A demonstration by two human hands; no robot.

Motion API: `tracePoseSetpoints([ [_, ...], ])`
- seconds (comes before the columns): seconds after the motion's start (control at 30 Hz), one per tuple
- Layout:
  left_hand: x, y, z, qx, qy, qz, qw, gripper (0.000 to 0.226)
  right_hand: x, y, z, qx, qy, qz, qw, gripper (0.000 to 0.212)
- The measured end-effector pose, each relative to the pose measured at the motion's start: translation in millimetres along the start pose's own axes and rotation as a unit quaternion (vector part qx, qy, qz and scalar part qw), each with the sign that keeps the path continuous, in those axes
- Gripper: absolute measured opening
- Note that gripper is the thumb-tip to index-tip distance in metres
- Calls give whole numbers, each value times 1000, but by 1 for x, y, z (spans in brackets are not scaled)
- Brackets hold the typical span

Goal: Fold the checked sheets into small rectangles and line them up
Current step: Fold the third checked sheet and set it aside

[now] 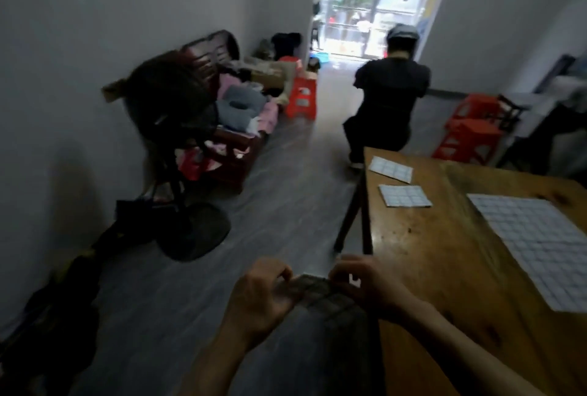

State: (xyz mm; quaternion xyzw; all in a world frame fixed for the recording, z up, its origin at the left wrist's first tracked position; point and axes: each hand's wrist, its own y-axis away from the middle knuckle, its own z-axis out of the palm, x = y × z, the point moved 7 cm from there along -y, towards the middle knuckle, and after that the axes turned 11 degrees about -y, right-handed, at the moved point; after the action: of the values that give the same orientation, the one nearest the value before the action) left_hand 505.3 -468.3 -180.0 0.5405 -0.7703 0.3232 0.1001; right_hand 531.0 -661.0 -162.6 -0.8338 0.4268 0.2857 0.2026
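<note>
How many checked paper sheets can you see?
4. Two small folded checked rectangles lie near the wooden table's far left edge, one big unfolded checked sheet lies at its right, and one shadowed checked sheet is in both hands.

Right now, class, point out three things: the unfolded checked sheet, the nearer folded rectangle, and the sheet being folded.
unfolded checked sheet [536,246], head view, its middle
nearer folded rectangle [404,195], head view, its centre
sheet in hands [320,292], head view, shaded middle

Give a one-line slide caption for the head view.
Both hands, left hand and right hand, pinch a checked sheet beside the table; two folded rectangles lined up.
</note>
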Motion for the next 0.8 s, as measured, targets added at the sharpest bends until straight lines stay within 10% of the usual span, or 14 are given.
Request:
tracePoseSetpoints([
  [0.47, -5, -175, 98, -174, 98, 76, 977, 15, 112, 2, -65, 285, -106, 151, 941, 3],
  [0.8, 54, -292, 216, -387, 242, 18, 890, 24, 215, 33, -106, 494, -295, 258, 776, 5],
])
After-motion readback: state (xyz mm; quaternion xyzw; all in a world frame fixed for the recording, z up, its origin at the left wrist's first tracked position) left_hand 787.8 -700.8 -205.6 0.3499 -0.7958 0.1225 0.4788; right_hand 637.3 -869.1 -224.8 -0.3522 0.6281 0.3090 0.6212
